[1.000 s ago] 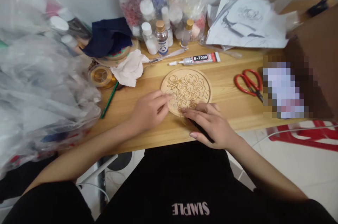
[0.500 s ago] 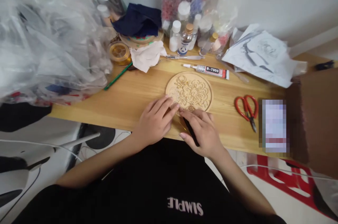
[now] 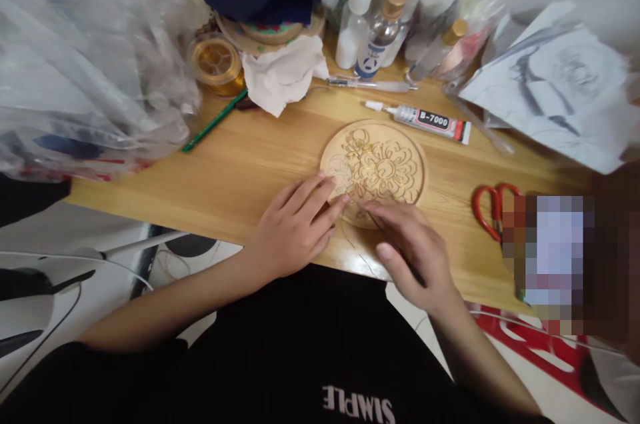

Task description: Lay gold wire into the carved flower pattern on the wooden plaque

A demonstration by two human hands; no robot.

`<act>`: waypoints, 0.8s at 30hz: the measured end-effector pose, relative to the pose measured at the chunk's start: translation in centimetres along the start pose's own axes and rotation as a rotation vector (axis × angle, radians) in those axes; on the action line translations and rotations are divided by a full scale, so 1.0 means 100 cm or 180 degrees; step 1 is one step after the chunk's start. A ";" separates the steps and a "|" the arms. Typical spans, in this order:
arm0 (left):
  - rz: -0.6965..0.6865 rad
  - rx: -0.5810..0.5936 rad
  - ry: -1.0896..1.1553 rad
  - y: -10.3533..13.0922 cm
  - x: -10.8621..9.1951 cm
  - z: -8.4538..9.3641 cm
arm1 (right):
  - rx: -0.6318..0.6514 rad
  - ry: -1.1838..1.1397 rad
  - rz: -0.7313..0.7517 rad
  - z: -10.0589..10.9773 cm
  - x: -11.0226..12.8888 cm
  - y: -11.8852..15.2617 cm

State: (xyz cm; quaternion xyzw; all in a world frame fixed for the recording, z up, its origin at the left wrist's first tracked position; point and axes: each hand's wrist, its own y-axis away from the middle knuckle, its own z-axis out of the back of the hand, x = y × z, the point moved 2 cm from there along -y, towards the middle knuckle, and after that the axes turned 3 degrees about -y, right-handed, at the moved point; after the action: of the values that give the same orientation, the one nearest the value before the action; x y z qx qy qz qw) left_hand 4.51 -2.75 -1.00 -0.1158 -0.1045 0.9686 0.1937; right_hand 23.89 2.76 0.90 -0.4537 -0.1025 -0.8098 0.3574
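Observation:
A round wooden plate [image 3: 327, 152] with a raised rim lies on the table, a flower pattern [image 3: 387, 169] of gold wire on its face. My left hand [image 3: 295, 227] rests at its lower left edge, fingers stretched out and fingertips on the plate. At the lower edge, my right hand [image 3: 417, 247] is curled round a slim dark tool [image 3: 416, 273], mostly hidden by the fingers; its kind is unclear. Both index fingertips are close together over the pattern's lower part. A thin gold wire [image 3: 354, 241] trails from there toward the table's front edge.
Beyond the plate lies a B-7000 glue tube [image 3: 433, 121]. Red-handled pliers or cutters [image 3: 487, 211] are at right, beside a blurred-out phone [image 3: 557, 257]. A wire spool [image 3: 216, 63], green pencil [image 3: 215, 121], tissue [image 3: 285, 74] and bottles [image 3: 373, 51] stand behind; plastic bags [image 3: 95, 64] fill the left.
The camera has come closer and tilted down. My right hand has turned, lifting its thumb side away, and the dark tool is now mostly covered. My left hand stays on the plate.

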 end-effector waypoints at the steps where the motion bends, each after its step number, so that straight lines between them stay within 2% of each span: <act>1: -0.0002 0.0024 0.0009 0.000 0.000 0.000 | -0.0125 -0.0133 -0.0134 0.002 -0.002 0.000; 3: -0.0009 0.0081 0.0000 -0.001 0.001 0.000 | -0.0316 -0.0302 -0.0383 0.006 -0.004 -0.001; 6: -0.0008 0.0110 -0.0046 -0.001 0.001 0.001 | -0.0280 -0.0385 -0.0531 0.009 -0.004 -0.008; 10: -0.0008 0.0107 -0.0109 -0.002 0.001 0.001 | 0.0067 -0.0025 -0.0155 0.011 -0.002 -0.022; 13: -0.0007 0.0116 -0.0127 -0.002 0.001 0.001 | 0.0156 0.0082 0.0073 0.010 -0.002 -0.028; 24: 0.0021 0.0100 -0.0091 -0.003 0.000 0.001 | -0.0013 -0.0110 0.0002 0.003 -0.008 -0.027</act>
State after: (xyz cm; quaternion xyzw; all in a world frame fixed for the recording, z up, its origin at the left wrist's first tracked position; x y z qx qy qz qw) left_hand 4.57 -2.50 -0.88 -0.0993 -0.0916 0.9723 0.1909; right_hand 22.55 5.30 0.87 -0.4684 -0.1068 -0.8020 0.3549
